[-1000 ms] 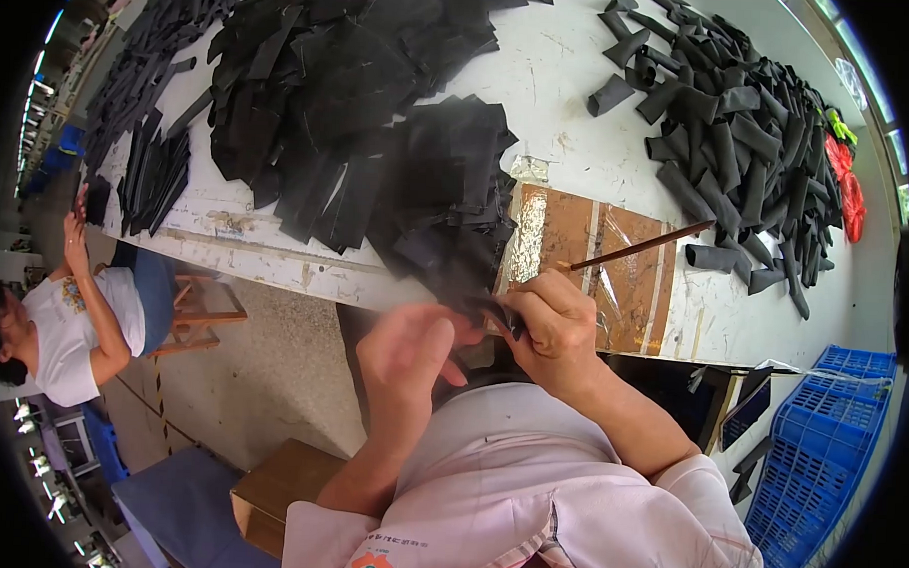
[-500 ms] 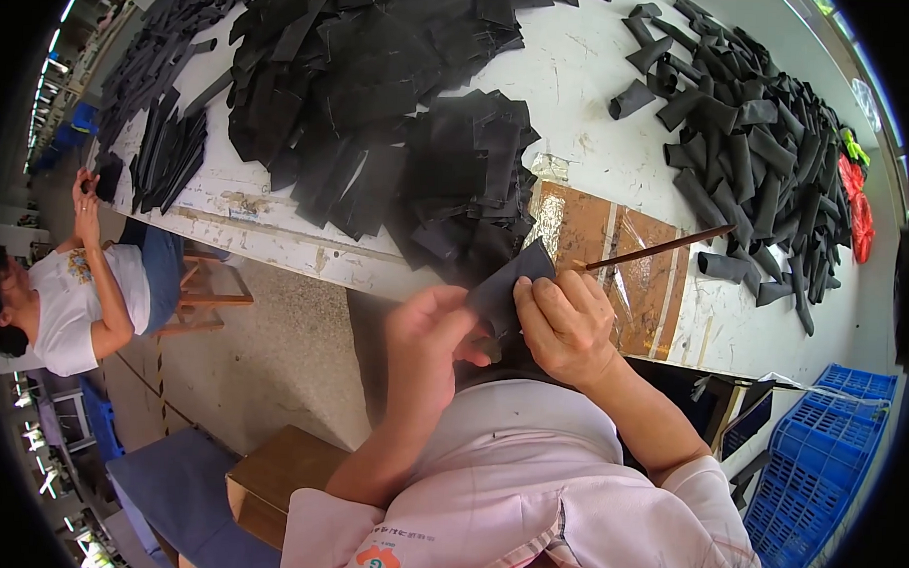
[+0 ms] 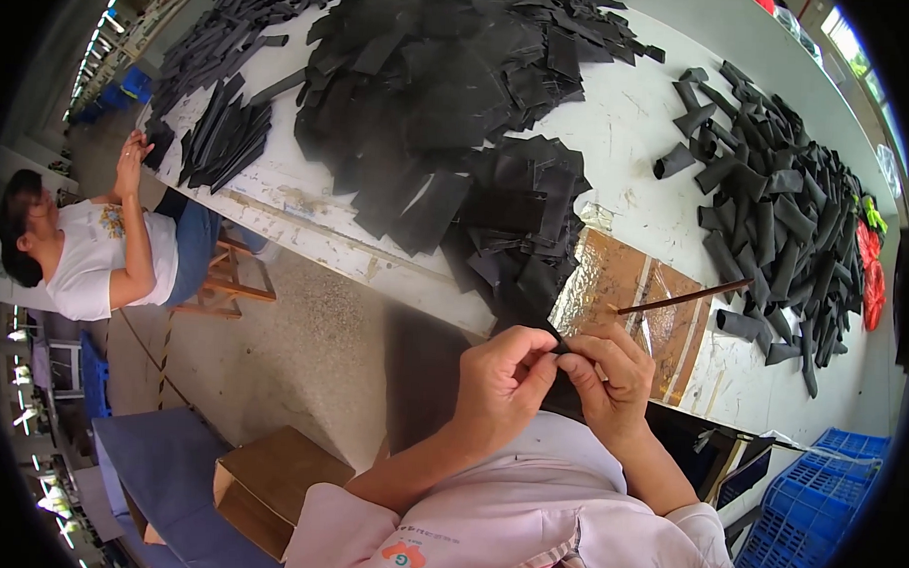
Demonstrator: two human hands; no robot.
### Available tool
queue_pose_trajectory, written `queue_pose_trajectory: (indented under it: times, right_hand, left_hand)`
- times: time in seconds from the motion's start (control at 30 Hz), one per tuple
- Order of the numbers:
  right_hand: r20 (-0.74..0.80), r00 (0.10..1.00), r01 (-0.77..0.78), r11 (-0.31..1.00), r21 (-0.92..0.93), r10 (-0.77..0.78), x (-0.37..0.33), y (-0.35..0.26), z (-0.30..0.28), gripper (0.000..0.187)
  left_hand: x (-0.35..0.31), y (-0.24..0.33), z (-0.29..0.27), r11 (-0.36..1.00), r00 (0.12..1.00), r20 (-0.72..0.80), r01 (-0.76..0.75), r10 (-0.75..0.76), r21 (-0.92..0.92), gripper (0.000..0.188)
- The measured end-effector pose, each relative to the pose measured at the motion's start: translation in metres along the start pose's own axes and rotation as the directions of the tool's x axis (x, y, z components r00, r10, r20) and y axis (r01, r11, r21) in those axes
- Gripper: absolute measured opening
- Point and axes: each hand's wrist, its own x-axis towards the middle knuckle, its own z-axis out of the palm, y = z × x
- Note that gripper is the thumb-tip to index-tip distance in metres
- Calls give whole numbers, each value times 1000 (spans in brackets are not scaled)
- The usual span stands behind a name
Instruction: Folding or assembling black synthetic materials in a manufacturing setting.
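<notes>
Both of my hands are raised at the table's near edge, in front of my body. My left hand (image 3: 506, 379) pinches a black fabric piece (image 3: 562, 390) between thumb and fingers. Close against it, my right hand (image 3: 612, 375) grips the same piece, its thumb near the left thumb. The fingers hide most of the fabric. Just beyond them lies a heap of flat black fabric pieces (image 3: 421, 93). A brown cardboard sheet (image 3: 625, 270), partly covered with clear tape, is stuck to the table, and a thin dark rod (image 3: 684, 295) extends over it.
On the right of the white table (image 3: 630, 120) are piled black fabric tubes (image 3: 777, 210), near a red plastic bag (image 3: 868, 273). Blue crates (image 3: 817, 502) stand low at right. An open cardboard box (image 3: 272, 483) is at lower left. Another person (image 3: 116, 242) sits at the far left.
My hands have come closer together and turned, both pinching the fabric, which showed as a wider flap before. The whole view has shifted, so the table sits further right and lower.
</notes>
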Motion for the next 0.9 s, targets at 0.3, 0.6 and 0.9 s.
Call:
queue_pose_trajectory:
  times: [0.3, 0.6, 0.9]
  right_hand:
    - [10, 979, 192, 912, -361, -202, 2, 15, 25, 19]
    - [71, 942, -322, 819, 475, 329, 1, 21, 17, 6]
    - [420, 804, -517, 145, 844, 420, 1, 17, 22, 12]
  left_hand:
    - [-1, -17, 8, 947, 948, -223, -162, 228, 279, 13]
    - [15, -6, -24, 498, 828, 466, 560, -312, -662, 22]
    - [14, -19, 4, 991, 981, -181, 42, -65, -129, 16]
